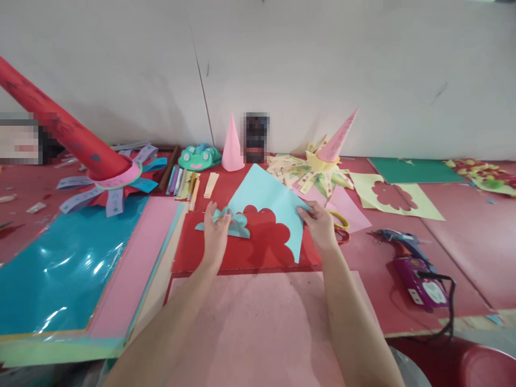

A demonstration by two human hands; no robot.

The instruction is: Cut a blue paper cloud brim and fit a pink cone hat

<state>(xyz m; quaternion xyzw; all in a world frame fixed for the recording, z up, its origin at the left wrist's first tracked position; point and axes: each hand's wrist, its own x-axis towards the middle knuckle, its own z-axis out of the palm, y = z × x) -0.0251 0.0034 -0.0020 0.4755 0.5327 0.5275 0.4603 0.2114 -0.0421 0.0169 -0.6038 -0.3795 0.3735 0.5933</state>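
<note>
My right hand (318, 221) pinches the right corner of a light-blue paper sheet (268, 191) with a scalloped cut-out along its lower edge. The sheet is lifted and tilted over red paper (258, 250). On the left, my left hand (216, 231) has its thumb and fingers around a folded light-blue scalloped paper cutout (241, 228); part of the cutout is hidden behind the fingers. Scissors with yellow and red handles (341, 220) lie beside my right hand, partly covered by it.
Behind stand a pink paper cone (232, 148), a green frog craft (199, 157) and a phone (256, 137). Markers (176, 180) lie at left, near a red cone hat (76, 131) and plastic-wrapped blue sheets (68, 263). A glue gun (403, 242) and purple power strip (419, 285) are at right.
</note>
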